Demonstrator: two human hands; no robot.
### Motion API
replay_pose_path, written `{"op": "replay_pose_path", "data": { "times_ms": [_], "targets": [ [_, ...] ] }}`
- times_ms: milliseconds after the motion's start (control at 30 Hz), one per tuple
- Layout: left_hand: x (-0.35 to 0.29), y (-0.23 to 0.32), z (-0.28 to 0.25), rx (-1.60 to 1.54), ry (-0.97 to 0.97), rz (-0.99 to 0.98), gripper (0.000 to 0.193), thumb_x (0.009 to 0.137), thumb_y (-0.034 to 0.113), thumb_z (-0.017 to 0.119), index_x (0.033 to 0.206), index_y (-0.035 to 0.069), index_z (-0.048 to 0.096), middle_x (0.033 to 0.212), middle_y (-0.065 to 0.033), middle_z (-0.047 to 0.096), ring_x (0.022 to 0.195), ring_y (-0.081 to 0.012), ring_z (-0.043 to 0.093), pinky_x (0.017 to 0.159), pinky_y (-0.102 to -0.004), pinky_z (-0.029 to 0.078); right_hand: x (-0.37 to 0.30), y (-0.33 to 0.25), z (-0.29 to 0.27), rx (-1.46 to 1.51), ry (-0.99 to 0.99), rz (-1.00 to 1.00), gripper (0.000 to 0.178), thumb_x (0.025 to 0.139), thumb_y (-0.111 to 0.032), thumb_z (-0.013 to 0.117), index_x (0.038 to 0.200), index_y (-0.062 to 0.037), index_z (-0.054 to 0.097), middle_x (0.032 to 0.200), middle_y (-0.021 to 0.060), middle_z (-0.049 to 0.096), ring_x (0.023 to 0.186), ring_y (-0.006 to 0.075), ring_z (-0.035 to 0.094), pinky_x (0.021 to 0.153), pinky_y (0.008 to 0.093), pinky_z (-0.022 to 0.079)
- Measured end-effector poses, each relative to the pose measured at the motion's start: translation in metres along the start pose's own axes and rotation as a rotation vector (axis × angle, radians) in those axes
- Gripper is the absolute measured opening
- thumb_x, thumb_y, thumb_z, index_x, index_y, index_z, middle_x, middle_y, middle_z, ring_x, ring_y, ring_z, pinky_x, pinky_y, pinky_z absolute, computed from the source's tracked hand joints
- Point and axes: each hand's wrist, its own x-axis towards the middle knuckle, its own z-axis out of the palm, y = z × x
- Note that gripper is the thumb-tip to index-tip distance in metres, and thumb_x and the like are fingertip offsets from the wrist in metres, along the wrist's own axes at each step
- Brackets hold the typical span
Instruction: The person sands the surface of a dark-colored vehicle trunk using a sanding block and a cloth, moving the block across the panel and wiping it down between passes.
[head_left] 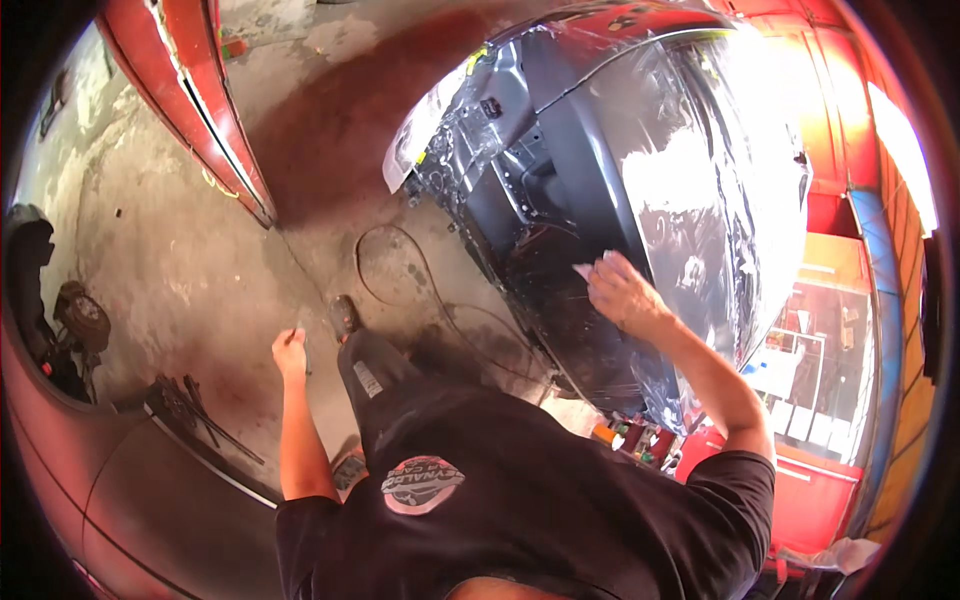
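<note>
My right hand (624, 294) is over the dark car body panel (590, 170), its fingers closed on a small pale scrap (583, 270) that sticks out past the fingertips. I cannot tell whether that scrap is paper, cloth or something else, nor whether the hand touches the panel. Clear plastic film (690, 190) covers the car beside the panel on the right. Away from the car, my left hand (290, 352) hangs above the floor at my left side. Its fingers are curled together, and what they may hold is too small to make out.
A dark hose or cable (430, 265) loops over the concrete floor (200, 270) near my foot. A red panel (185, 100) stands at the far left, and a dark red car (170, 500) is close at lower left. Red tool cabinet (810, 485) stands at the right.
</note>
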Motion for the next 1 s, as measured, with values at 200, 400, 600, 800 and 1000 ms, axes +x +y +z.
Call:
{"op": "replay_pose_path", "data": {
  "times_ms": [200, 400, 600, 800, 1000],
  "targets": [
    [-0.019, -0.007, -0.042, 0.240, 0.070, -0.160, 0.032, 0.087, 0.020, 0.081, 0.109, -0.004, 0.078, 0.100, -0.0156, 0.080, 0.093, -0.0226, 0.072, 0.089, -0.0375, 0.055, 0.113, 0.143, -0.020, -0.088, 0.515, 0.372, 0.047, 0.089, -0.022, 0.069, 0.136, -0.0203, 0.070, 0.156, 0.0137, 0.051, 0.146, 0.0416, 0.043, 0.124, 0.0632, 0.028],
    [-0.031, 0.005, -0.058, 0.091, 0.045, -0.050, 0.032, 0.090, 0.021, 0.080, 0.108, -0.005, 0.078, 0.095, -0.0144, 0.079, 0.087, -0.0216, 0.070, 0.085, -0.0369, 0.055, 0.184, 0.181, -0.071, -0.035, 0.414, 0.368, 0.033, 0.095, -0.020, 0.061, 0.122, -0.0115, 0.077, 0.136, 0.0122, 0.063, 0.127, 0.0354, 0.051, 0.109, 0.0567, 0.039],
    [-0.041, 0.016, -0.037, 0.094, -0.002, -0.021, 0.025, 0.090, 0.016, 0.082, 0.104, -0.005, 0.079, 0.090, -0.0076, 0.075, 0.082, -0.0171, 0.066, 0.079, -0.0347, 0.054, 0.083, 0.064, 0.010, -0.312, 0.192, 0.213, 0.039, 0.096, -0.027, 0.062, 0.132, -0.0173, 0.073, 0.149, 0.0071, 0.059, 0.146, 0.0350, 0.045, 0.131, 0.0567, 0.018],
    [-0.057, 0.017, -0.011, -0.014, -0.074, 0.066, 0.017, 0.088, 0.010, 0.083, 0.100, -0.002, 0.079, 0.089, -0.0047, 0.074, 0.080, -0.0155, 0.065, 0.077, -0.0331, 0.054, -0.070, -0.065, 0.039, -0.513, -0.019, 0.193, 0.044, 0.093, -0.026, 0.063, 0.131, -0.0060, 0.072, 0.148, 0.0089, 0.059, 0.148, 0.0340, 0.043, 0.134, 0.0559, 0.015],
    [-0.097, 0.045, 0.021, -0.084, -0.193, 0.094, 0.019, 0.090, 0.010, 0.081, 0.106, 0.001, 0.078, 0.102, -0.0061, 0.073, 0.090, -0.0158, 0.066, 0.082, -0.0327, 0.055, -0.180, -0.164, 0.128, -0.194, 0.159, 0.436, 0.042, 0.086, -0.019, 0.066, 0.122, -0.0008, 0.074, 0.140, 0.0120, 0.062, 0.148, 0.0352, 0.043, 0.132, 0.0520, 0.023]
  ]
}}
